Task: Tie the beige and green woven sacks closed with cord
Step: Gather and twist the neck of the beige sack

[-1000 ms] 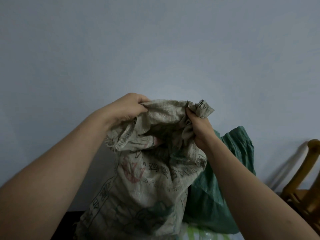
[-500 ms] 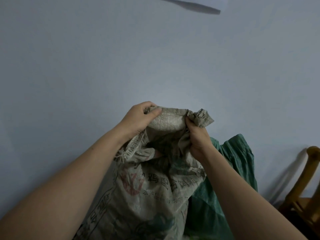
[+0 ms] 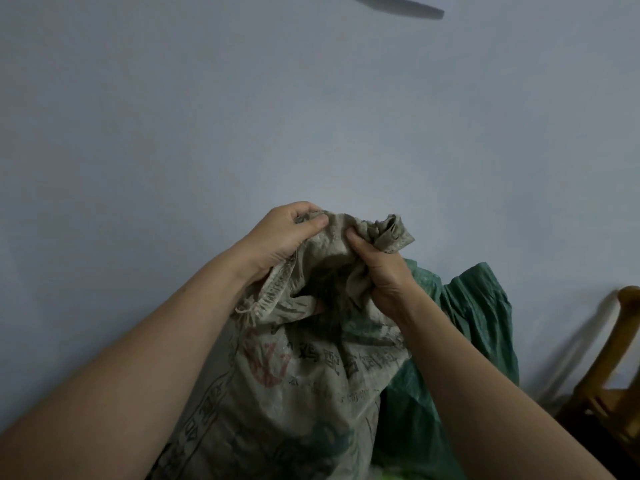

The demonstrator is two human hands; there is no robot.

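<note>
Left grip (image 3: 284, 237) and right grip (image 3: 384, 275) pinch bunched mouth of upright beige sack (image 3: 304, 382), mouth uppermost.

Lower centre of the frame: the near sack (image 3: 298, 393) stands in front of a wall (image 3: 242, 116), its bunched mouth raised to mid-frame. The left hand (image 3: 280, 237) grips the left side of the bunch and the right hand (image 3: 381, 271) grips it just to the right. The far sack (image 3: 478, 341) stands behind and to the right, partly hidden by the near one. A chair (image 3: 616, 386) sits at the right edge, apart from both sacks.
</note>
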